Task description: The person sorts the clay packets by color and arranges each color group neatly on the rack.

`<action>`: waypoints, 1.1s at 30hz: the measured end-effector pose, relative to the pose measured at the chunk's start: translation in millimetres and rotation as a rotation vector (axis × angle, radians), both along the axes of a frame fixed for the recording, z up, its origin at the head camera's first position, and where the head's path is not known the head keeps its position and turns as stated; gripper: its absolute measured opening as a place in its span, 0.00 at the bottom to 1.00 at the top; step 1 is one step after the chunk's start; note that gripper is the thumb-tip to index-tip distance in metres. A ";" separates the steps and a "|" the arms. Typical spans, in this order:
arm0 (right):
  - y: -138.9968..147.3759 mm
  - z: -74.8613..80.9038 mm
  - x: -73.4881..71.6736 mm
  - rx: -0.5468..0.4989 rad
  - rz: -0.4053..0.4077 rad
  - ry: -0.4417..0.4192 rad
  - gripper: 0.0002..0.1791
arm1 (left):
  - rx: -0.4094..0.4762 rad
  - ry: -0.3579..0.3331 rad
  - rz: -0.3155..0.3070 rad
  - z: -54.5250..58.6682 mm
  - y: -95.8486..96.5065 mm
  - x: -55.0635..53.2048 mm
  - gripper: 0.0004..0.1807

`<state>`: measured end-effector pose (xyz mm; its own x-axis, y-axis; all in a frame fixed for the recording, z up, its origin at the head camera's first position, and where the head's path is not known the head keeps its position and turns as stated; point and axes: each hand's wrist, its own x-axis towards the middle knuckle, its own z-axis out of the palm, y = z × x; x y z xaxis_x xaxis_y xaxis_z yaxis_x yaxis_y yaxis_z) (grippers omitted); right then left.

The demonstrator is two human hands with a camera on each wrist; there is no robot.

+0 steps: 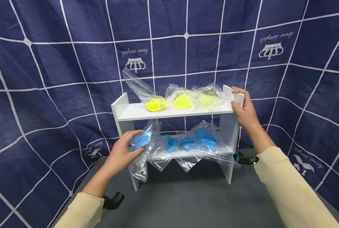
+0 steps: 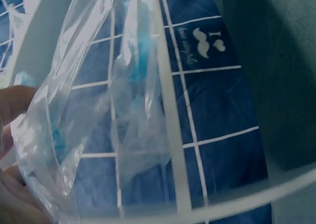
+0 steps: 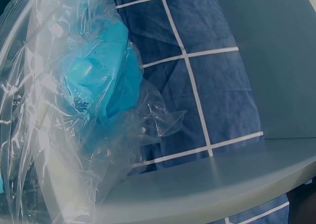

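In the head view my left hand (image 1: 122, 153) holds a clear plastic bag with a blue lump (image 1: 140, 141) between thumb and fingers, at the left end of the lower shelf (image 1: 178, 154). My right hand (image 1: 247, 112) grips the top of the right side panel (image 1: 227, 128) of a small white two-tier rack. Several more bagged blue lumps (image 1: 205, 139) lie along the lower shelf, their plastic hanging over its front edge. On the upper shelf (image 1: 132, 112) sit three clear bags with yellow lumps (image 1: 183, 101). The right wrist view shows a bagged blue lump (image 3: 108, 70) close up.
The rack stands on a dark grey surface (image 1: 186, 199). Behind and beside it hangs a navy cloth (image 1: 169, 60) with white grid lines. The rack's left side panel (image 1: 120, 106) rises near my left hand.
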<state>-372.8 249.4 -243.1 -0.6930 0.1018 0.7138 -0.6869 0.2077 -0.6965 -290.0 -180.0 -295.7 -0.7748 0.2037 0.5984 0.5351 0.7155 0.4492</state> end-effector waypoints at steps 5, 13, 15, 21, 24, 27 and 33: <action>0.1 0.0 0.9 0.015 -0.013 -0.006 0.20 | 0.011 -0.040 0.105 -6.0 18.4 -19.7 0.32; 0.6 -1.5 -0.9 0.011 -0.015 -0.010 0.20 | 0.010 -0.065 0.161 -26.0 34.6 -46.4 0.31; 0.1 -1.3 -0.9 0.007 -0.011 -0.010 0.20 | -0.002 -0.073 0.166 -30.8 35.8 -49.7 0.32; -1.0 -0.1 -0.5 0.004 -0.005 -0.006 0.20 | 0.009 -0.134 0.189 -39.6 35.0 -57.3 0.34; -1.7 0.8 0.1 0.008 -0.002 -0.007 0.20 | 0.026 -0.187 0.207 -41.6 34.0 -59.1 0.36; -2.1 1.2 0.0 0.012 -0.002 -0.011 0.20 | 0.038 -0.220 0.223 -44.4 33.0 -61.0 0.37; -0.9 -0.5 0.3 0.016 -0.006 -0.014 0.20 | 0.024 -0.221 0.237 -49.7 35.0 -62.3 0.40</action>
